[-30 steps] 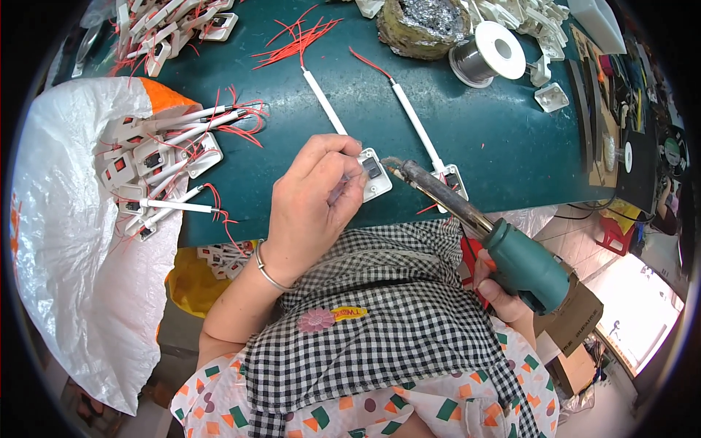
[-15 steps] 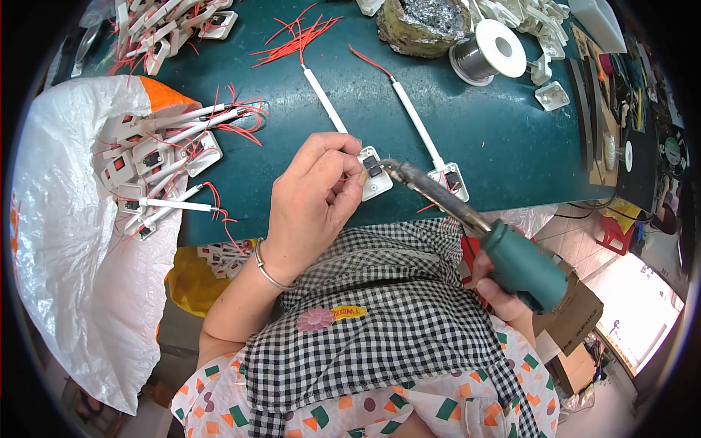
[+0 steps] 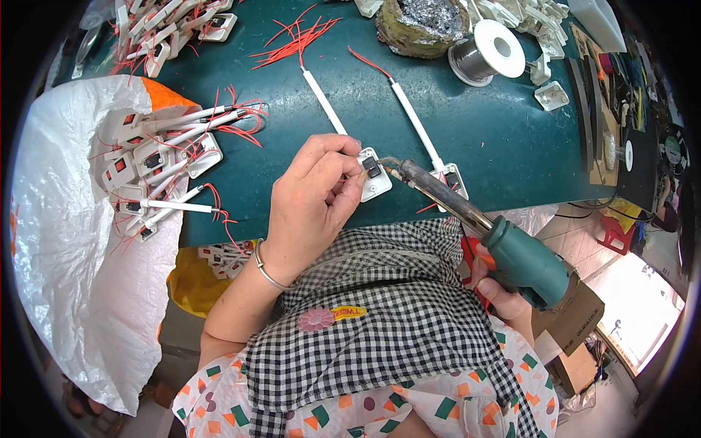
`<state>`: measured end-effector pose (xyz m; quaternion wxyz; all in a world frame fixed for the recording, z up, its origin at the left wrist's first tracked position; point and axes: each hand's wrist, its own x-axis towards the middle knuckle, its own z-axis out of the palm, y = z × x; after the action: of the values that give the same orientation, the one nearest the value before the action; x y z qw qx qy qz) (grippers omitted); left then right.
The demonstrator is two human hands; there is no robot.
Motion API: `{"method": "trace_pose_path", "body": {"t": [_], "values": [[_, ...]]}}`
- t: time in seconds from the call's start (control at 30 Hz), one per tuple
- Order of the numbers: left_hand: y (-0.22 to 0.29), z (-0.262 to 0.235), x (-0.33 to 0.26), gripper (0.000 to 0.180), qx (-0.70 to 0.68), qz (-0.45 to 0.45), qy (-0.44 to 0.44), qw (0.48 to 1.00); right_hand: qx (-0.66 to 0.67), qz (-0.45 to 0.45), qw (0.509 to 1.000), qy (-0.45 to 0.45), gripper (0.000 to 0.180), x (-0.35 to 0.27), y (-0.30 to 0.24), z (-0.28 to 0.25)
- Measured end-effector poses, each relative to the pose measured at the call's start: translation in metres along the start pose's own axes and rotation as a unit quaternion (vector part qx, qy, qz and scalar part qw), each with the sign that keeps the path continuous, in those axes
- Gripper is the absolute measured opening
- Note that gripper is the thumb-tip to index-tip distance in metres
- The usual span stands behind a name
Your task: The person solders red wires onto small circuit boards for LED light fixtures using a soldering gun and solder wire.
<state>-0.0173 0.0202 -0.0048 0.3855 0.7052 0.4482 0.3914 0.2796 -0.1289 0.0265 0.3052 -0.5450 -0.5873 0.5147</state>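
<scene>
While the small white plastic switch housing (image 3: 374,175) is sitting at the near edge of the dark green table (image 3: 504,139), left hand (image 3: 310,208) is pinching it, fingers closed. Right hand (image 3: 500,288) is gripping the green-handled soldering iron (image 3: 475,219), tip touching the housing. Joint looks in progress; finished white wired pieces (image 3: 164,160) are piling left, one stick-mounted unit (image 3: 453,179) waiting.

Two white switch units with long white stems are counted at the near edge of the green table (image 3: 511,139): one (image 3: 374,175) under the soldering iron (image 3: 475,219), the only one seen, and a second (image 3: 451,179) just beside it. One spool of solder wire (image 3: 488,52) and one lump of grey dross (image 3: 423,22) are noted at the far side. One loose bundle of red wires (image 3: 296,40) is seen; the piled units on the white bag (image 3: 66,241) cannot be counted.
</scene>
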Motion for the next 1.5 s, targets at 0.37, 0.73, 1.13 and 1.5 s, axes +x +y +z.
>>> {"method": "trace_pose_path", "body": {"t": [0.37, 0.73, 1.13, 1.5], "values": [[0.012, -0.024, 0.01, 0.01, -0.008, -0.031, -0.079, 0.996, 0.245, 0.037, 0.957, 0.153, 0.032, 0.019, -0.017, 0.013], [-0.053, -0.056, 0.13, 0.011, 0.371, 0.018, 0.118, 0.921, 0.248, -0.022, 0.962, 0.11, 0.049, 0.018, -0.005, 0.01], [-0.007, -0.054, 0.106, 0.011, 0.359, -0.066, 0.123, 0.923, 0.207, 0.007, 0.966, 0.155, 0.043, 0.009, -0.007, 0.004], [0.017, 0.001, -0.003, 0.009, 0.129, 0.027, 0.003, 0.991, 0.052, 0.004, 0.995, 0.088, 0.018, -0.004, 0.0, -0.002]]}}
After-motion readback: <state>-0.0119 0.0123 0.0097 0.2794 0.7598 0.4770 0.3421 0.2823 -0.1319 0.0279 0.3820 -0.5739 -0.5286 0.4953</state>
